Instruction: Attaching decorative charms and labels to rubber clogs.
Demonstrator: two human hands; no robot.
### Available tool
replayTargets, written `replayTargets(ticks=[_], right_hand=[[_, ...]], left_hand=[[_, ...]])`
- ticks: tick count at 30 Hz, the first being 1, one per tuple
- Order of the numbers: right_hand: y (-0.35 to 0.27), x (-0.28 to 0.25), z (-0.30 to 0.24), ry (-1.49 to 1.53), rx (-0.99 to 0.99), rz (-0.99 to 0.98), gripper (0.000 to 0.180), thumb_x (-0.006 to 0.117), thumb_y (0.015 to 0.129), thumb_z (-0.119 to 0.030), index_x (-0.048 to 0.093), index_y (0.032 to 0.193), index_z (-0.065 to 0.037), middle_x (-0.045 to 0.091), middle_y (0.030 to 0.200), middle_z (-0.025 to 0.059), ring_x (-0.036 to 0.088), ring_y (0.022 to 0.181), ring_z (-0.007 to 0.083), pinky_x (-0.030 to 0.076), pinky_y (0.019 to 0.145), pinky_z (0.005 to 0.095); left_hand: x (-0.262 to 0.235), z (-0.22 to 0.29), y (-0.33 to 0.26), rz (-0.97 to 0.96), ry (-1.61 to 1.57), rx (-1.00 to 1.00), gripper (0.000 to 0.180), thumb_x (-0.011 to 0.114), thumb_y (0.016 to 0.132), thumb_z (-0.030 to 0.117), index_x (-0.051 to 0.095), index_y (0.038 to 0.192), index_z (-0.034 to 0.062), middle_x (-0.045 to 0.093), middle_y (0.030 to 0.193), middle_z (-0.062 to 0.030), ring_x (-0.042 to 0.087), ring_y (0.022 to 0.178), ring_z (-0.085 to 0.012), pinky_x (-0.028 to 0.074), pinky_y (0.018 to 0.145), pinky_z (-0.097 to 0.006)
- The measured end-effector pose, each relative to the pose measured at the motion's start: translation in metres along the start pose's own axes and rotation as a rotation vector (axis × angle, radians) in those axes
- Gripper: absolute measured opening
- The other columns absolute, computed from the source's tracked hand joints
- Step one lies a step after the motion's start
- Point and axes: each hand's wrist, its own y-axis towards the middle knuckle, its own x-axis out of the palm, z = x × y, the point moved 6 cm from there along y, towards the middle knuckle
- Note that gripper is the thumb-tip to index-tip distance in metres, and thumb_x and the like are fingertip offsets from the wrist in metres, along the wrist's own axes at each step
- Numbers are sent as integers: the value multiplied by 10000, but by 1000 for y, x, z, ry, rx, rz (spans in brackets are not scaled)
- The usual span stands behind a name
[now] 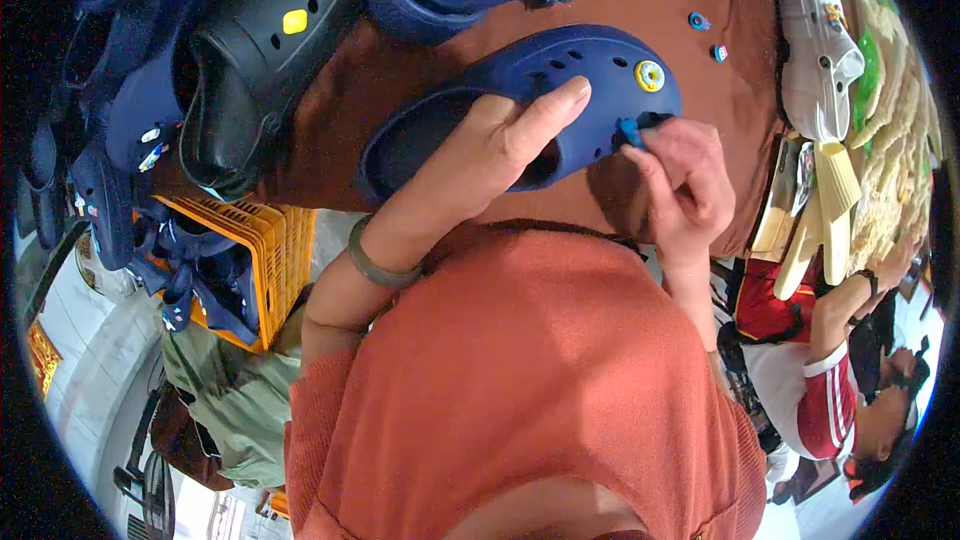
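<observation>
A navy blue clog [600,100] with ventilation holes is held just above the brown cloth. My left hand [495,140] grips it by the side, thumb lying over the top and the other fingers mostly hidden. A round yellow and white charm [650,76] sits in a hole near the toe. At the toe's near side, my right hand [690,175] pinches a small blue charm [630,132] against the clog; its exact shape is partly hidden by the fingers. Two loose small charms, one dark blue [698,21] and one light blue [719,54], lie on the cloth beyond.
A black clog [250,70] with a yellow charm lies left, beside several navy clogs [150,100]. Another navy clog [450,0] is at the back. An orange crate [285,260] holds more clogs. White [815,90] and cream footwear [835,185] lie right, near another person [815,390].
</observation>
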Motion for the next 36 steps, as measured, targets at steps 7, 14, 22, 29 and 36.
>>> replayTargets(ticks=[7,14,22,29,36], right_hand=[[-13,10,-10,-64,-230,-3,283,740,664,16,672,936,-25,631,910,97,587,805,256,490,731,361],[-18,7,-17,-313,-279,-188,423,655,665,-39,668,1086,-76,604,1038,60,510,925,249,427,806,406],[-6,4,-24,-440,-262,-431,484,627,666,-64,636,1149,-93,555,1131,42,508,999,246,317,934,485],[0,5,-23,-354,-252,-587,504,613,646,-89,619,1148,-37,530,1170,68,506,1030,245,302,953,500],[-4,8,-26,-439,-305,-557,505,604,656,-77,615,1159,-34,529,1166,68,508,1024,243,300,949,492]], left_hand=[[8,-16,0,12,-556,-379,391,508,946,360,632,831,7,588,692,-56,537,655,-103,437,601,-292],[17,-9,-3,-32,-375,-267,405,633,856,305,550,595,6,455,480,-132,447,406,-187,337,425,-358],[21,-10,-5,-151,-216,-274,265,658,814,194,599,626,17,448,463,-141,449,373,-267,305,385,-383],[18,0,-4,-79,-116,-4,137,644,820,158,652,731,56,459,481,-93,448,376,-254,308,376,-372],[24,-3,1,-90,30,-14,335,685,817,234,553,582,35,397,434,-85,388,344,-196,280,365,-359]])
